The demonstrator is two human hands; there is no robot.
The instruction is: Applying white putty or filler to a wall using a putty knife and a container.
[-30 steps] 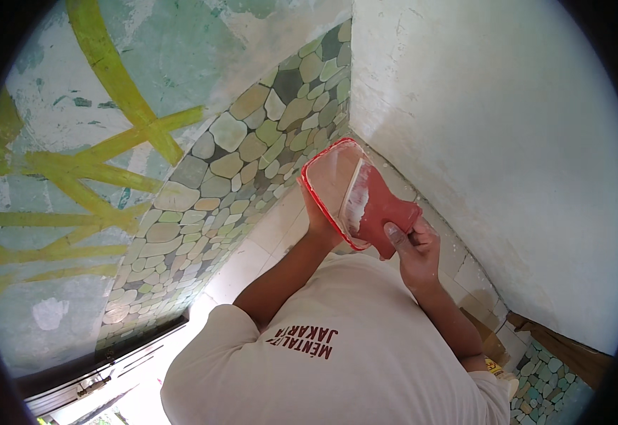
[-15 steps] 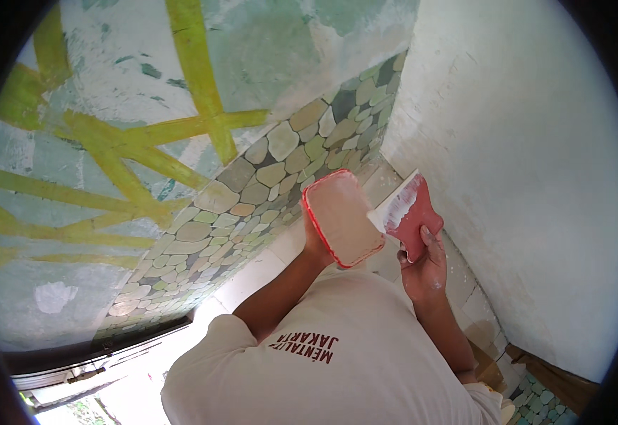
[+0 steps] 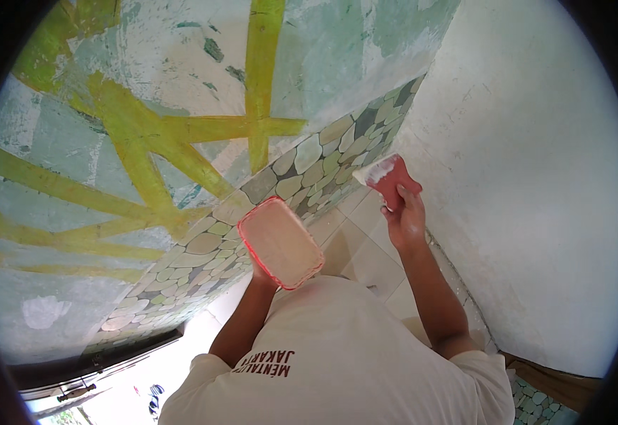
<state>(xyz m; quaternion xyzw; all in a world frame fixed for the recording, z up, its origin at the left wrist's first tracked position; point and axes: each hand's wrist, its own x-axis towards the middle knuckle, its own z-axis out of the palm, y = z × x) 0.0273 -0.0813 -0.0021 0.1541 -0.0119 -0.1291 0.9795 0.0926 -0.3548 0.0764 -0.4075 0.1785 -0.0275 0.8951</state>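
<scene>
A person's pale shirt (image 3: 351,375) is closest, with dark red print on the chest. Two bare arms reach out from its short sleeves.

The left hand (image 3: 261,273) holds a tray (image 3: 281,242) with a red rim. The hand is at the tray's near left side, and most of its fingers are hidden under it, so I cannot tell how they are spread. The tray is tilted and shows its flat, pale inside. It is just past the front of the shirt.

The right hand (image 3: 407,221) is a bit farther out. It is closed around a red scraper (image 3: 394,182), with the thumb lying on top. The scraper's wide end points up and to the left. White paste (image 3: 378,171) sticks to it near the pale edge. The scraper and the tray are well apart. I cannot tell how near the scraper is to the walls.

Below the hands is a floor (image 3: 374,258) of light square tiles. Past the tray, flat stones (image 3: 291,185) in green, gray and tan make a band low on the left wall. Above the band, that wall (image 3: 181,85) is patchy green and white, with wide yellow-green stripes (image 3: 259,71) that cross each other. On the right is a plain, whitish wall (image 3: 521,177). The two walls meet in a corner beyond the scraper.
</scene>
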